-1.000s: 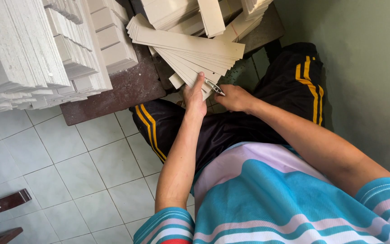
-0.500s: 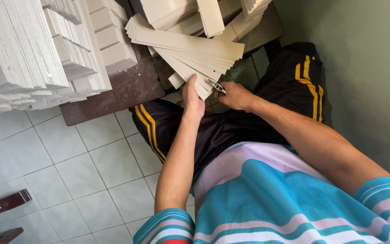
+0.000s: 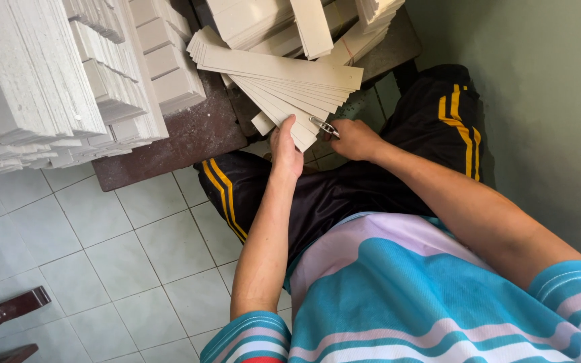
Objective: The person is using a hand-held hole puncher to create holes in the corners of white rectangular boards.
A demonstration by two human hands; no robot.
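Observation:
My left hand grips the near end of a fanned stack of long cream cardboard strips, which spreads out toward the upper left. My right hand sits just to the right of it, closed around a small metal tool whose tip points at the strips' lower edge. Both hands hover above my lap, over black trousers with yellow stripes.
Tall piles of white strips fill a dark brown low table at the upper left. More cream strips lie stacked at the top. A green wall stands close on the right. White floor tiles lie lower left.
Both hands and the fanned strips stay in nearly the same place; the right hand with the metal tool has shifted only slightly against the strips.

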